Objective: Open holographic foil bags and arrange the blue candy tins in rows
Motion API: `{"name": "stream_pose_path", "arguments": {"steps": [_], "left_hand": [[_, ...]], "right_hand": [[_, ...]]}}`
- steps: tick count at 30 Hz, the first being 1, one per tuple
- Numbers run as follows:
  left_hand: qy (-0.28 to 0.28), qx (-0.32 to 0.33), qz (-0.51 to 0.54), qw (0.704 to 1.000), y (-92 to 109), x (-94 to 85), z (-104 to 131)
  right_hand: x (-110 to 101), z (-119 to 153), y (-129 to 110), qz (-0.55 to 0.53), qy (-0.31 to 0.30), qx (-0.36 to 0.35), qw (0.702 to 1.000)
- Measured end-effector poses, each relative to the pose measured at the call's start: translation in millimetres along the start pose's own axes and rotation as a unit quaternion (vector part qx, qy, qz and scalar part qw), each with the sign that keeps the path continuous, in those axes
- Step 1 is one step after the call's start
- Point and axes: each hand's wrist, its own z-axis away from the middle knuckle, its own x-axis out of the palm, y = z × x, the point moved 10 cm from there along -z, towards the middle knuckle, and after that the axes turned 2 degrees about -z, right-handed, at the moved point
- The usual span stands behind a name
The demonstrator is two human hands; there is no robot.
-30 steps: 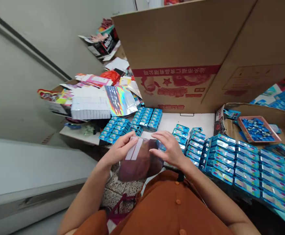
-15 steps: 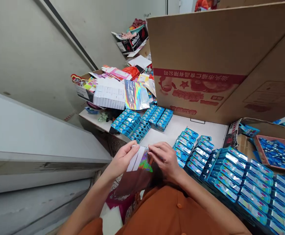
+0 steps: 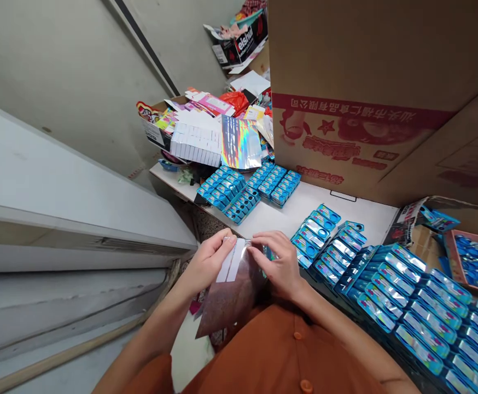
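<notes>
In front of my body I hold a thin, shiny holographic sticker sheet (image 3: 231, 306) with pale white strips along its upper part. My left hand (image 3: 211, 261) is closed on the sheet's upper left corner, thumb on top. My right hand (image 3: 278, 264) is at the upper right edge, thumb and forefinger closed about it near the white strips. Whether a loose strip is between these fingertips is too small to tell. To the right of my hands stand rows of blue packs (image 3: 310, 235) with shiny labels.
A big cardboard carton (image 3: 362, 71) rises at the back of the white table (image 3: 304, 200). Further left lie stacked blue packs (image 3: 222, 189), another holographic sheet (image 3: 241, 142) and a stack of white boxes (image 3: 196, 145). A pink tray (image 3: 460, 262) of small blue parts sits far right.
The view has shifted, so the table things sit further right. The held sheet has tilted and its bright colours have faded. My right thumb and fingers have shifted at its edge.
</notes>
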Motion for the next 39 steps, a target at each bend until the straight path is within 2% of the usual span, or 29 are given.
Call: {"name": "stream_pose_path", "arguments": {"steps": [2,12,15,18,21,23,25,28,31,34,36,39], "left_hand": [[0.004,0.013,-0.025,1.0,4,0.4,4],[-0.001,0.024,-0.098,0.995,19,9.7,7],[-0.003,0.024,-0.128,0.992,15,7.2,3],[-0.017,0.016,-0.161,0.987,6,0.8,-12],[0.001,0.041,-0.27,0.962,6,-11.3,-41],[0.022,0.086,-0.362,0.928,14,-14.8,-69],[0.029,0.136,-0.429,0.892,20,-10.6,-102],[0.014,0.206,-0.48,0.853,24,6.0,-162],[-0.04,0.277,-0.493,0.824,22,30.2,-221],[-0.073,0.339,-0.506,0.79,21,52.0,-269],[-0.043,0.385,-0.49,0.781,27,63.3,-285],[0.023,0.439,-0.412,0.798,37,84.9,-275]], "right_hand": [[-3,1,0,-0.016,0.007,0.015,1.0],[-11,12,-2,0.009,0.023,0.002,1.0],[-11,13,-5,0.033,0.013,-0.011,0.999],[-10,14,-8,0.045,-0.006,-0.037,0.998],[-20,15,-3,0.035,0.018,-0.028,0.999],[-36,16,3,0.022,0.069,-0.008,0.997],[-56,19,14,0.009,0.128,0.025,0.991],[-89,33,42,-0.002,0.215,0.128,0.968],[-119,61,75,-0.003,0.31,0.24,0.92],[-140,91,99,-0.001,0.401,0.293,0.868],[-146,106,111,-0.004,0.449,0.304,0.841],[-149,118,122,-0.003,0.493,0.313,0.811]]}}
